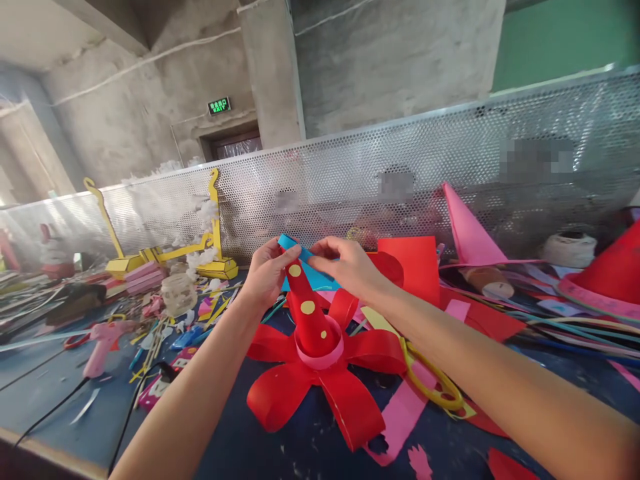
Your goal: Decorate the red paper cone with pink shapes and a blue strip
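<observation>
Head view: both hands meet above a red paper cone
Left hand: pinching the blue paper piece
Right hand: pinching the same piece (fingers closed)

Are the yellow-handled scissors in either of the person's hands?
No, the yellow-handled scissors lie on the table while both hands pinch a blue paper piece.

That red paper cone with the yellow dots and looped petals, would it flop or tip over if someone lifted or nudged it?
The red cone looks like thin rolled paper, so probably very light and easily crushed. Its looped petals spread wide on the table, so it likely slides rather than tips. Both the left hand and the right hand pinch a blue paper piece at its tip.
</observation>
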{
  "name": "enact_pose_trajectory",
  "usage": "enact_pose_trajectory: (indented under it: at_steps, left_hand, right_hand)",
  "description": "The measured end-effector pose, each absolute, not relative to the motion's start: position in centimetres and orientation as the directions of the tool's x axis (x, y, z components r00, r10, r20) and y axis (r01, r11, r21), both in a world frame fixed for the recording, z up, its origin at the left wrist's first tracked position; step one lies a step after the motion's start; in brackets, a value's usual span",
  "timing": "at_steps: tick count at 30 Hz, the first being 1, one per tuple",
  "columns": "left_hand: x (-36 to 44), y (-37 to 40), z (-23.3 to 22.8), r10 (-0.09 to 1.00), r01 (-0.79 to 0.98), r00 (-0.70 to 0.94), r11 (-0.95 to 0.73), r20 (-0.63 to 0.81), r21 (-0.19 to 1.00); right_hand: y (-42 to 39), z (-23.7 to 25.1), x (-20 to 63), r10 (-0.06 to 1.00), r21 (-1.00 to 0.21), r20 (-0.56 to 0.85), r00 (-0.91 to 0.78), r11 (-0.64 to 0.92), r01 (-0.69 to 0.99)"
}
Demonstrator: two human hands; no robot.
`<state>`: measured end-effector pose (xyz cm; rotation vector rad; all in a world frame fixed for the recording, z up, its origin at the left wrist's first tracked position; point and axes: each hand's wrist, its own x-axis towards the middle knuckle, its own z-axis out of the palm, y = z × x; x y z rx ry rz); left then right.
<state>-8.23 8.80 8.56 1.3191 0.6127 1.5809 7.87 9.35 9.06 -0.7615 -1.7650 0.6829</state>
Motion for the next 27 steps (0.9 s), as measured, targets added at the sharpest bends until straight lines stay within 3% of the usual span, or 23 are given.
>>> enact_pose_trajectory:
  at_steps: [5, 12, 20, 27]
  left_hand:
    - [-8.3, 9.1, 8.3, 0.879, -0.317, 0.008, -0.449, 0.476, 0.835]
    - [-7.9, 8.9, 8.1, 0.869, -0.331, -0.021, -0.473, 0.495, 0.816]
    - [-7.9, 8.7, 8.1, 0.880, -0.356, -0.013, -0.448, 0.475, 0.820]
    - [-8.0, 9.1, 8.3, 0.860, -0.341, -0.086, -0.500, 0.503, 0.796]
  right_hand:
    - [9.5, 9.0, 9.2, 0.836, -0.830, 0.531, -0.136, 0.546, 0.118]
    - [9.4, 8.4, 9.1, 0.817, -0.825, 0.503, -0.282, 0.551, 0.125]
    - [9.6, 8.7, 7.7, 0.708, -0.651, 0.656, -0.263, 0.706, 0.279]
    - [9.6, 8.6, 7.7, 0.720, -0.639, 0.667, -0.192, 0.686, 0.349]
